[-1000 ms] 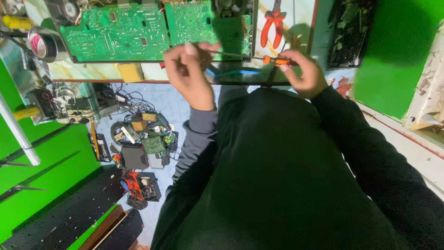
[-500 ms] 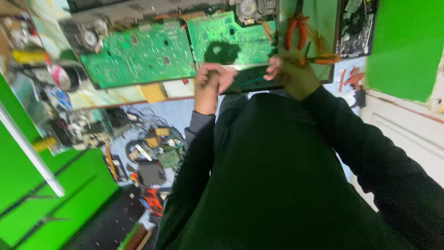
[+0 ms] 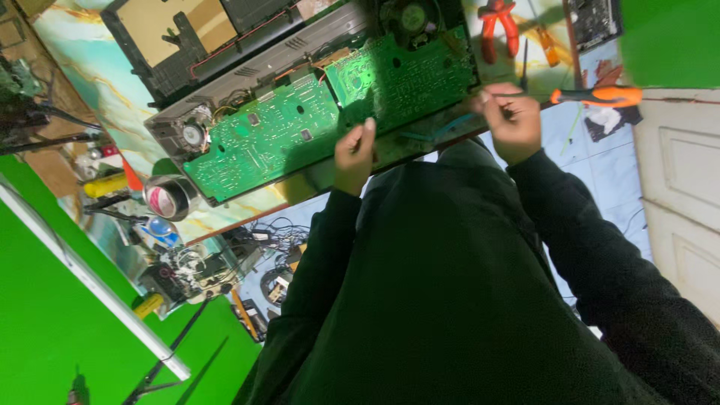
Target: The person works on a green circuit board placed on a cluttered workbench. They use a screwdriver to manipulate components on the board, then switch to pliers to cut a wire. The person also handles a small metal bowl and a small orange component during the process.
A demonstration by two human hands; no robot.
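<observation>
An opened electronic unit [image 3: 225,82] with two green circuit boards [image 3: 300,124] lies on a marbled bench. My left hand [image 3: 354,154] rests against the near edge of the unit, fingers together, beside the right board [image 3: 405,75]. My right hand [image 3: 510,120] grips a screwdriver with an orange and black handle [image 3: 596,96]; the handle sticks out to the right and the shaft runs through my fist. Both arms wear dark sleeves.
Red-handled pliers [image 3: 496,26] and another small tool lie on the bench behind my right hand. A tape roll [image 3: 169,199] sits at the unit's left end. Loose parts and wires [image 3: 202,270] clutter the floor below, beside green panels [image 3: 52,315]. A white door [image 3: 686,187] stands on the right.
The view has swung and tilted, bringing the whole unit into sight. My hands have parted: the right one has moved right with the screwdriver, and the left stays at the unit's edge.
</observation>
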